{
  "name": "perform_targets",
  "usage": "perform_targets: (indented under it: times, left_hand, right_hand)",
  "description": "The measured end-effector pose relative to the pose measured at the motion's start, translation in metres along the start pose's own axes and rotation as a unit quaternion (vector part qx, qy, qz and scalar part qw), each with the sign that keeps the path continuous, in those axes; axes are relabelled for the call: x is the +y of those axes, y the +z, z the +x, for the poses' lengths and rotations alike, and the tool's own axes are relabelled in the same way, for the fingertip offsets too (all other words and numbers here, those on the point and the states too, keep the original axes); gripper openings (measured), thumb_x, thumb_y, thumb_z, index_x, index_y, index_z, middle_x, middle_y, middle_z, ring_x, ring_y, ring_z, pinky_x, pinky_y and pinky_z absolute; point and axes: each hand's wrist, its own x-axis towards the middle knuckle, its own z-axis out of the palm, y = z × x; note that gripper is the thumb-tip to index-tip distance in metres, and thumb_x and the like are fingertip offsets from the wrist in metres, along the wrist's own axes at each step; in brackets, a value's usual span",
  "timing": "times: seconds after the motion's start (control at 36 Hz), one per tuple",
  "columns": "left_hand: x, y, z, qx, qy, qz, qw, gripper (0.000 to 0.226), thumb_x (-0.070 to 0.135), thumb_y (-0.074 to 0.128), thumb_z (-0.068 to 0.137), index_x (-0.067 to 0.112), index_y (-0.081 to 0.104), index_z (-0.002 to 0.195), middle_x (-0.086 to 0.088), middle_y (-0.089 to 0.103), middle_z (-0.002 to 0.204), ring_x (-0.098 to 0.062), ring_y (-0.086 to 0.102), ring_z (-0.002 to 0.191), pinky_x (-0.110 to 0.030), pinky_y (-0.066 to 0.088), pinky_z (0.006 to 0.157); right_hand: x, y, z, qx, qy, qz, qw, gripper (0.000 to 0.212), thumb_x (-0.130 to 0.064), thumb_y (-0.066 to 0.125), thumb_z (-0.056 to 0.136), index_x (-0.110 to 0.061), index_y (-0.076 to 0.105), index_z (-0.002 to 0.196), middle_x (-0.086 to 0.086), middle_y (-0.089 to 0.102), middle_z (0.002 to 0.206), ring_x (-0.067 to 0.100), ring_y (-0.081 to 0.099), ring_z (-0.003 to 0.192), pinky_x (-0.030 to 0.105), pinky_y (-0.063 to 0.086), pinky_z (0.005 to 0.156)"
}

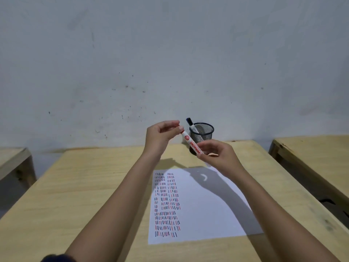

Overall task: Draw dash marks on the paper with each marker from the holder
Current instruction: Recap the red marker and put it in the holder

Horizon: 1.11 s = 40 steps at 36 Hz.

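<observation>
Marker (pixel 192 144), white with red print, is held in the air between both hands above the table's (pixel 94 186) far edge, just in front of the holder. It slants from upper left down to lower right. Going left to right: a second table (pixel 13 159) stands apart off the left edge. The left hand (pixel 160 135) is raised, its fingers pinched together on the marker's upper end; whether that end carries a cap cannot be told. The paper (pixel 207 214) lies flat on the table towards the near right part, its long sides running from the near edge towards the far edge. Its left part is filled with rows of short dashes (pixel 166 205) in black and red; the right part is blank and crossed by the shadow of the arm. The right hand (pixel 217 154) is closed around the marker's lower end, above the paper's far edge. The holder (pixel 203 136), a black mesh cup, stands upright at the table's far edge, right of centre, behind the hands. One black marker (pixel 191 124) leans in it against the left rim, cap up. A third table (pixel 311 157) stands off the right edge, apart by a gap
</observation>
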Motion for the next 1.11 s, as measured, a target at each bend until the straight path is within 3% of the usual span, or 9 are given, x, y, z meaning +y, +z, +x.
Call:
perform_targets:
  times: [0.11, 0.19, 0.33, 0.47, 0.56, 0.64, 0.75, 0.89, 1.11]
  left_hand:
    - [0.014, 0.019, 0.018, -0.027, 0.061, 0.051, 0.996, 0.022, 0.007, 0.072, 0.077, 0.008, 0.07, 0.099, -0.002, 0.07, 0.084, -0.009, 0.066, 0.08, -0.012, 0.051, 0.076]
    - [0.016, 0.022, 0.032, -0.028, 0.09, 0.085, 0.992, 0.013, 0.015, 0.068, 0.082, 0.016, 0.071, 0.095, 0.0, 0.073, 0.086, -0.016, 0.069, 0.091, -0.024, 0.053, 0.088]
    - [-0.012, 0.014, 0.05, 0.004, 0.063, 0.131, 0.989, 0.01, 0.026, 0.065, 0.085, 0.029, 0.07, 0.078, 0.006, 0.072, 0.085, -0.018, 0.067, 0.092, -0.035, 0.052, 0.093]
    - [-0.051, 0.017, 0.055, -0.014, 0.012, 0.186, 0.982, 0.022, 0.026, 0.065, 0.086, 0.009, 0.071, 0.099, 0.002, 0.069, 0.09, -0.012, 0.062, 0.088, -0.004, 0.044, 0.068]
    - [-0.068, 0.024, 0.058, -0.05, -0.019, 0.206, 0.977, 0.026, 0.021, 0.069, 0.083, 0.005, 0.064, 0.102, -0.001, 0.063, 0.092, -0.011, 0.06, 0.086, -0.008, 0.045, 0.067]
    - [-0.081, 0.035, 0.058, -0.089, -0.079, 0.136, 0.984, 0.021, 0.005, 0.071, 0.079, 0.012, 0.053, 0.086, 0.009, 0.059, 0.079, 0.009, 0.063, 0.072, -0.005, 0.048, 0.059]
    - [-0.107, 0.043, 0.066, -0.101, -0.1, 0.09, 0.986, 0.038, 0.013, 0.085, 0.063, 0.024, 0.066, 0.094, 0.015, 0.073, 0.091, 0.001, 0.067, 0.093, -0.041, 0.056, 0.087]
    - [-0.116, 0.051, 0.075, -0.101, -0.047, 0.148, 0.983, 0.056, 0.018, 0.086, 0.062, 0.021, 0.058, 0.111, 0.007, 0.069, 0.107, 0.0, 0.064, 0.097, -0.014, 0.052, 0.079]
    - [-0.123, 0.05, 0.082, -0.092, -0.035, 0.154, 0.983, 0.06, 0.022, 0.088, 0.059, 0.022, 0.059, 0.111, 0.008, 0.069, 0.109, -0.003, 0.065, 0.101, -0.017, 0.051, 0.084]
  right_hand:
    - [-0.018, -0.012, 0.021, -0.011, -0.012, -0.083, 0.996, 0.027, 0.0, 0.072, 0.072, -0.02, 0.069, 0.089, -0.004, 0.068, 0.077, -0.001, 0.059, 0.064, 0.009, 0.047, 0.065]
    - [-0.021, -0.026, 0.038, 0.01, -0.018, -0.121, 0.992, 0.022, -0.003, 0.071, 0.073, -0.019, 0.07, 0.087, 0.003, 0.071, 0.082, 0.011, 0.063, 0.072, 0.013, 0.048, 0.066]
    - [-0.015, -0.042, 0.067, 0.081, -0.03, -0.128, 0.988, 0.015, -0.004, 0.069, 0.075, -0.014, 0.066, 0.085, -0.006, 0.065, 0.075, 0.015, 0.063, 0.069, 0.013, 0.049, 0.059]
    - [-0.005, -0.047, 0.093, 0.13, -0.031, -0.088, 0.987, 0.02, -0.004, 0.067, 0.078, -0.019, 0.063, 0.091, 0.005, 0.067, 0.085, 0.021, 0.063, 0.073, 0.01, 0.047, 0.056]
    - [0.002, -0.046, 0.108, 0.146, -0.023, -0.051, 0.988, 0.019, -0.004, 0.062, 0.082, -0.018, 0.059, 0.095, 0.013, 0.067, 0.093, 0.027, 0.067, 0.078, 0.019, 0.051, 0.058]
    - [0.013, -0.043, 0.121, 0.164, -0.012, -0.026, 0.986, 0.017, -0.003, 0.06, 0.083, -0.018, 0.056, 0.089, -0.001, 0.059, 0.082, 0.031, 0.068, 0.086, 0.033, 0.053, 0.07]
    - [0.026, -0.039, 0.131, 0.185, -0.011, -0.042, 0.982, 0.016, -0.002, 0.064, 0.079, -0.013, 0.055, 0.086, -0.006, 0.055, 0.074, 0.017, 0.058, 0.074, 0.012, 0.047, 0.066]
    - [0.038, -0.037, 0.136, 0.149, -0.003, -0.099, 0.984, 0.014, -0.006, 0.066, 0.076, -0.012, 0.056, 0.084, -0.006, 0.054, 0.069, 0.008, 0.052, 0.063, 0.01, 0.042, 0.059]
    - [0.046, -0.035, 0.135, 0.096, 0.008, -0.16, 0.982, 0.012, -0.006, 0.062, 0.076, -0.011, 0.055, 0.084, -0.004, 0.051, 0.067, 0.011, 0.046, 0.059, 0.013, 0.039, 0.054]
